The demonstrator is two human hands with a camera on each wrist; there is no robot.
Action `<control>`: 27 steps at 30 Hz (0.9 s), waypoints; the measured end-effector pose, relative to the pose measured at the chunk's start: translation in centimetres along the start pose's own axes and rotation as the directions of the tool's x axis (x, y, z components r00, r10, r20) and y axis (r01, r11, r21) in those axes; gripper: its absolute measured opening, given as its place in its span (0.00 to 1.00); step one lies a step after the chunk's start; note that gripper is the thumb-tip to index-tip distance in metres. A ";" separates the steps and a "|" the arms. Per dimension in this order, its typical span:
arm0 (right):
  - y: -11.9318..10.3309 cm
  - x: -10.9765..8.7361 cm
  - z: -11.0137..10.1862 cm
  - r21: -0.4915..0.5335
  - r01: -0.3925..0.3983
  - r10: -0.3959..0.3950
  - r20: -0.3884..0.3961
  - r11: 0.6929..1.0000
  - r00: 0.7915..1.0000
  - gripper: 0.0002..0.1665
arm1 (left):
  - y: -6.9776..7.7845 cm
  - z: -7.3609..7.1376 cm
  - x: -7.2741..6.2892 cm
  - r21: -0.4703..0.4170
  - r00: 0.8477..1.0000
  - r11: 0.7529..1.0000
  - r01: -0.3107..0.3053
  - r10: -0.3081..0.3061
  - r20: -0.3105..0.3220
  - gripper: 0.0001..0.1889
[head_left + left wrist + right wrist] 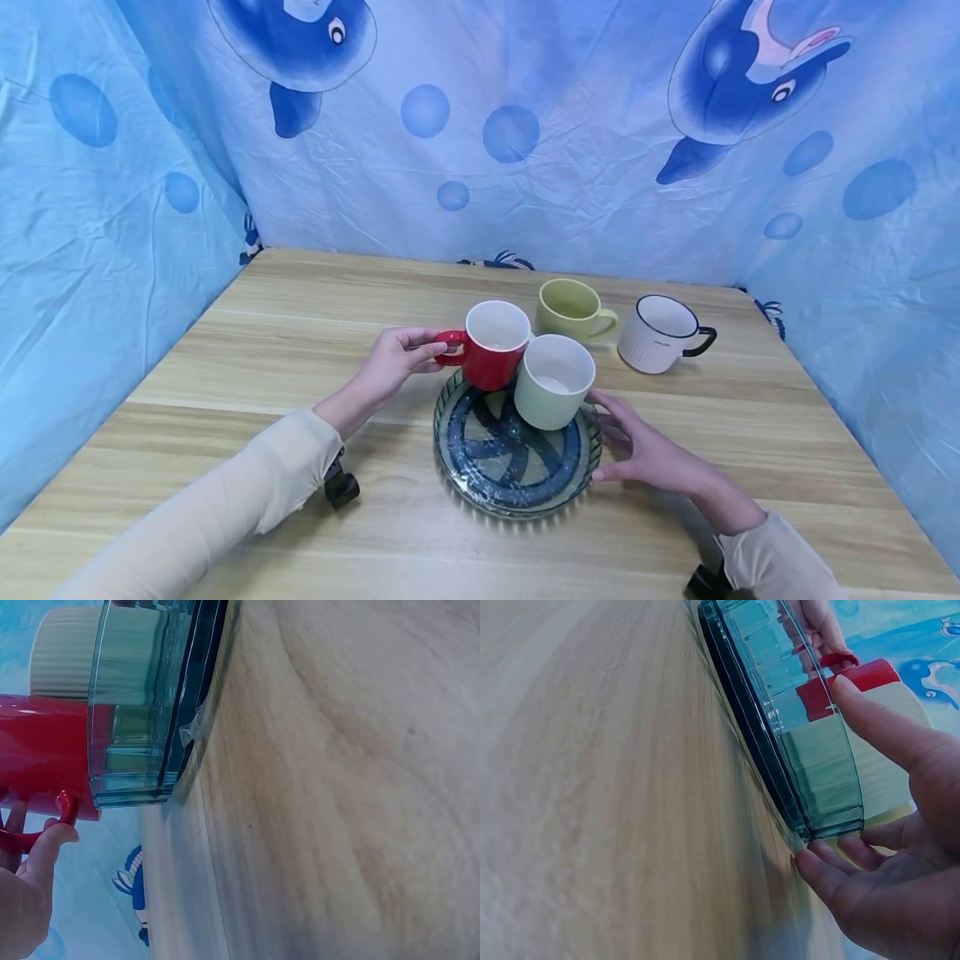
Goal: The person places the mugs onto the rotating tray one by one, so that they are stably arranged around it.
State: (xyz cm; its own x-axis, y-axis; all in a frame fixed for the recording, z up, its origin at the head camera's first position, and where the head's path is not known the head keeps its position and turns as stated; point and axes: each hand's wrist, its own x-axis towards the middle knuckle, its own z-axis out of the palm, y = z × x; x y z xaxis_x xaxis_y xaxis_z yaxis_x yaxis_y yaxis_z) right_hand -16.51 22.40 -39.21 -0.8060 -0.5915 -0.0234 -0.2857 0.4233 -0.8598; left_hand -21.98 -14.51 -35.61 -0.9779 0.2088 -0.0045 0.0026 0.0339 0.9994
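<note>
My left hand (pixel 388 360) pinches the handle of a red mug (pixel 491 367) with a white inside. The mug hangs over the back of a round, blue-green glass dish (pixel 517 497), its base near the height of the rim. Inside the dish stands a pale, ribbed cup (pixel 546 408), close beside the red mug. Spread along the dish's right side, the thumb and fingertips of my right hand (pixel 645 450) touch its outer wall. Through the clear wall in the right wrist view, the lower part of the pale cup (pixel 821 769) shows.
Behind the dish stands a yellow-green mug (pixel 567 312), handle to the right. Farther right is a white ribbed mug (pixel 651 346) with a black rim and handle. All rest on a wooden table (pixel 300 333) with blue dolphin-print cloth (pixel 585 208) around it.
</note>
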 end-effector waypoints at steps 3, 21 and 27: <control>-0.1 0.1 0.0 0.013 0.002 -0.002 -0.001 1.000 1.000 0.64 | 0.0 0.1 0.0 0.002 1.000 1.000 -0.005 0.005 0.000 0.18; -0.3 0.2 0.1 0.033 -0.053 0.052 0.020 0.998 0.998 0.65 | -0.5 0.4 -0.8 -0.005 1.000 1.000 0.011 -0.011 0.020 0.18; -0.4 0.2 0.0 0.001 -0.082 0.082 0.038 0.997 0.996 0.68 | -0.5 0.5 -1.1 0.005 0.999 1.000 0.016 -0.016 0.030 0.17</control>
State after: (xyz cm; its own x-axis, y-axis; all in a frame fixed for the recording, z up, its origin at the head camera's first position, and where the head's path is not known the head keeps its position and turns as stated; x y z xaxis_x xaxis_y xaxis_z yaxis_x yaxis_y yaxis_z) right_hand -16.52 22.11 -38.88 -0.8066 -0.5802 -0.1129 -0.2182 0.4698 -0.8554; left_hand -20.80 -14.22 -36.12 -0.9712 0.2373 -0.0213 -0.0116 0.0422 0.9990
